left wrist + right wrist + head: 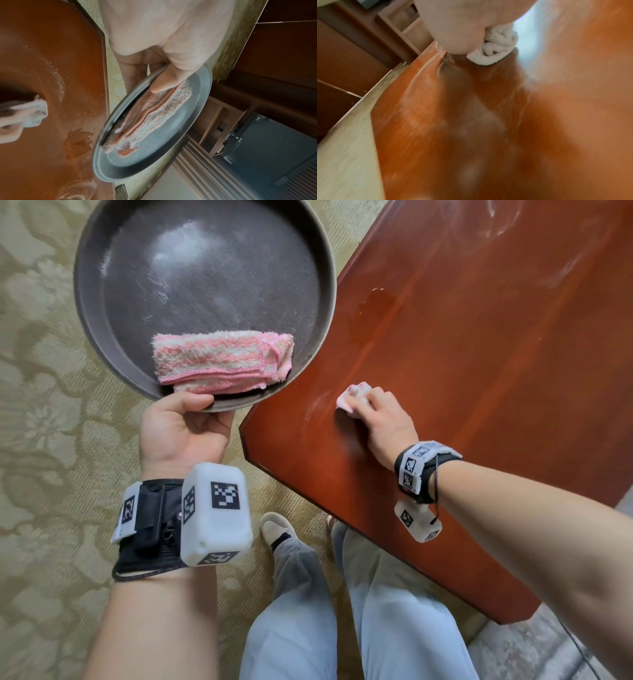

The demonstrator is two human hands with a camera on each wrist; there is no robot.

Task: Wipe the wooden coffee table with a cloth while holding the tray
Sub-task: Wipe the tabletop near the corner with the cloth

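Observation:
My left hand (pixel 186 419) grips the near rim of a round dark grey tray (pixel 102 278), thumb on top and fingers under it, and holds it in the air beside the table's left edge. A folded pink and white towel (pixel 222 356) lies in the tray by my thumb (pixel 164 79). My right hand (pixel 376 419) presses a small bunched pale cloth (pixel 352 397) onto the reddish wooden coffee table (pixel 479 371) near its front left corner. That cloth (pixel 496 47) sticks out from under my curled fingers. The same tray (pixel 197 108) and towel (pixel 154 115) fill the left wrist view.
A puddle of liquid (pixel 378 299) sits on the table beyond my right hand, also seen as a puddle (pixel 77 144) beside the tray. Whitish smears (pixel 548 251) mark the far tabletop. Patterned green carpet (pixel 44 371) covers the floor; my legs (pixel 342 611) stand at the table's near edge.

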